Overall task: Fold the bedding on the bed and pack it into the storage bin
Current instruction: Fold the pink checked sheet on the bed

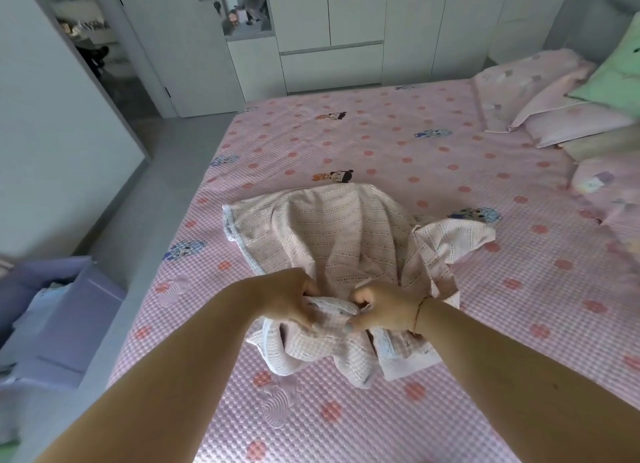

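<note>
**Both hands bunch the checked blanket at the near edge of the bed**

Just below the middle of the frame, the left hand [290,298] and the right hand [382,309] sit close together, each with fingers curled tight round a gathered edge of the checked blanket [329,234]. The bunched, white-trimmed hem runs between the two fists, touching both, and a thin bracelet [419,315] circles the right wrist. Beyond the fingers the blanket fans out toward the centre of the frame in a rumpled, rounded spread, with one loose corner thrown out to the right. Below the hands, more folds and trimmed edges lie crumpled on the sheet.

The blanket rests on a bed [381,140] covered by a pink quilted sheet printed with red dots and small cartoon figures. Pink pillows [568,123] are heaped at the right edge, with a green cushion [613,81] above them in the upper right. At the lower left, on the grey floor, stands a lilac storage bin [69,320] with pale cloth showing inside. White wardrobe doors [346,29] fill the top of the frame, and an open doorway [100,46] shows at the upper left.
</note>
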A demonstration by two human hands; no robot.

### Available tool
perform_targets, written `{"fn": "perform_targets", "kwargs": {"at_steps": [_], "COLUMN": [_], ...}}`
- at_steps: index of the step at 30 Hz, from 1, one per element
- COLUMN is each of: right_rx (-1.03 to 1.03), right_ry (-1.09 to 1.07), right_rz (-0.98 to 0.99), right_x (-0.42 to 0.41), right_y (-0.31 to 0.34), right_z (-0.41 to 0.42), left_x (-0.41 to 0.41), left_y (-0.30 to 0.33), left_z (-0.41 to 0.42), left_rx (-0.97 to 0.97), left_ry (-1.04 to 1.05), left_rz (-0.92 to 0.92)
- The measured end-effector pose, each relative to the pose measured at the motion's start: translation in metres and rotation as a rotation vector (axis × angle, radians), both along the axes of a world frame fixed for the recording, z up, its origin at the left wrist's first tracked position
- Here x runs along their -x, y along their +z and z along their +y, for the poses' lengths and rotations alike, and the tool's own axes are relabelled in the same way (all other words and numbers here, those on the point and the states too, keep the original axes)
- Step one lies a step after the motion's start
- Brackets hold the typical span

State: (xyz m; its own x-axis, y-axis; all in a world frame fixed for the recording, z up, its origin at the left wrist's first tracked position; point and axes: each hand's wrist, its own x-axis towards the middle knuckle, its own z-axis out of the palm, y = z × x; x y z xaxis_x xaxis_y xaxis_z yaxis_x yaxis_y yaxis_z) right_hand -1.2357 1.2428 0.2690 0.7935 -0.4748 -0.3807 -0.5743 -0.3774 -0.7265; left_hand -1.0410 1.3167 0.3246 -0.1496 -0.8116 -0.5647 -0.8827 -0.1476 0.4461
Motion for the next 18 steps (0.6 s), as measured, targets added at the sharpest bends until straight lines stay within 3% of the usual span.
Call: {"fn": "perform_targets", "kwargs": {"at_steps": [4, 7, 11, 13, 15, 18], "right_rx": [-0.007, 0.047, 0.090, 0.096, 0.144, 0.221], "right_ry": [0.034, 0.029, -0.063, -0.062, 0.028, 0.183], "right_rz": [0.067, 0.089, 0.072, 0.093, 0.132, 0.169], "right_x": [0.000, -0.001, 0.000, 0.000, -0.004, -0.013], "right_y": [-0.005, -0.008, -0.018, -0.020, -0.016, -0.009], "right_z": [0.002, 0.008, 0.010, 0.013, 0.021, 0.043], "left_x": [-0.017, -0.021, -0.023, -0.018, -0.005, 0.008], "left_y": [-0.018, -0.026, -0.030, -0.028, -0.024, -0.038], "left_z": [0.018, 0.026, 0.034, 0.038, 0.044, 0.041], "left_rx": [-0.071, 0.009, 0.158, 0.058, -0.156, -0.259], "left_ry": [0.044, 0.148, 0.482, 0.689, 0.914, 0.994], "left_rz": [-0.115, -0.151, -0.111, -0.024, 0.174, 0.209]}}
